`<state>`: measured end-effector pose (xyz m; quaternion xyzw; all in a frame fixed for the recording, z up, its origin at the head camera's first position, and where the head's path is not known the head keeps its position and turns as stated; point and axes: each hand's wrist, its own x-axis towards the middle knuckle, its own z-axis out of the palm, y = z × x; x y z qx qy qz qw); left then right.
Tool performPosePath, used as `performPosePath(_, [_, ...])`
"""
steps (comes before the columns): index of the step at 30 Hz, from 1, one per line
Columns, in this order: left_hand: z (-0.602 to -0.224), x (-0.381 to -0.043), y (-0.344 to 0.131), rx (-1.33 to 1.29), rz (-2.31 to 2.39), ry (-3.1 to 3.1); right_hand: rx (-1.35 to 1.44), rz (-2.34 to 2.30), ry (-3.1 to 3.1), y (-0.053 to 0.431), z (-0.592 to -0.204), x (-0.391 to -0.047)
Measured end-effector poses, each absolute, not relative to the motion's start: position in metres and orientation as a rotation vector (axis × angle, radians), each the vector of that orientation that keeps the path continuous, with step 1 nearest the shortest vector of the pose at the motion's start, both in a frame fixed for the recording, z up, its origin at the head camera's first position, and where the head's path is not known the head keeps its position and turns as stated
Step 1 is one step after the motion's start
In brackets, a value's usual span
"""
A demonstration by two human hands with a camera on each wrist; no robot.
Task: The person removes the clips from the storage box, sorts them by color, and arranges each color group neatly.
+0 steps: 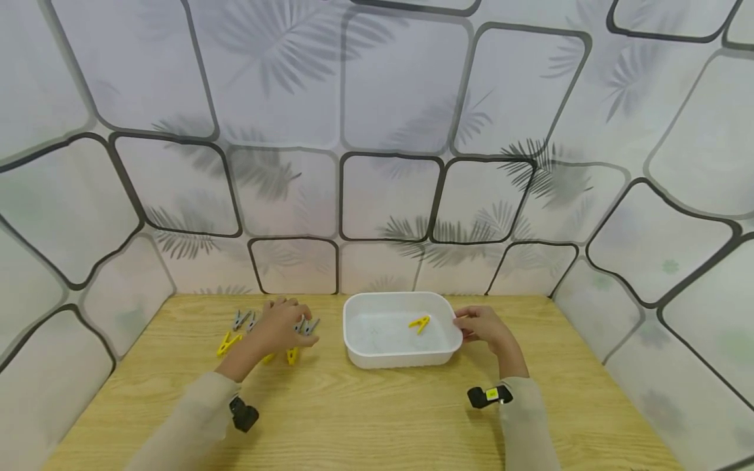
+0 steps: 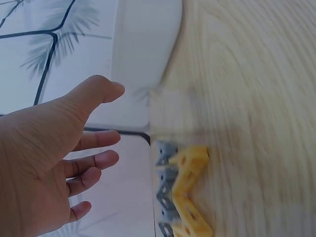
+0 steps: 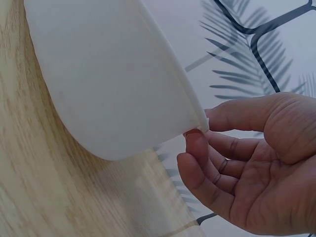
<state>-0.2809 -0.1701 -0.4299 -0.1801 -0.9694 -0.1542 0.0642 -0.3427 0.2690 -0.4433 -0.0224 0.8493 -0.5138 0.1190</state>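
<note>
A white plastic basin (image 1: pixel 389 358) stands on the table with one yellow clothespin (image 1: pixel 419 324) inside it. My right hand (image 1: pixel 480 325) pinches the basin's right rim between thumb and fingers; the right wrist view shows that grip on the basin wall (image 3: pixel 113 84) up close. Left of the basin, my left hand (image 1: pixel 283 325) hovers over a group of clothespins, its fingers spread and nothing between them. Around it lie grey clothespins (image 1: pixel 240 320) at the back and yellow clothespins (image 1: pixel 228 344) in front. Some are partly hidden by the hand and forearm.
The wooden table (image 1: pixel 377 418) runs back to a wall (image 1: pixel 389 196) with a patterned covering, and side walls stand at left and right. A dark camera is strapped on each wrist, over light sleeves (image 1: pixel 197 405).
</note>
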Motion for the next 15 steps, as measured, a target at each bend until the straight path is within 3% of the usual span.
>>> performPosePath(15, [-0.413,-0.314,-0.096,-0.654,-0.551,-2.857,-0.049,-1.5,2.481,0.27,-0.445,-0.346])
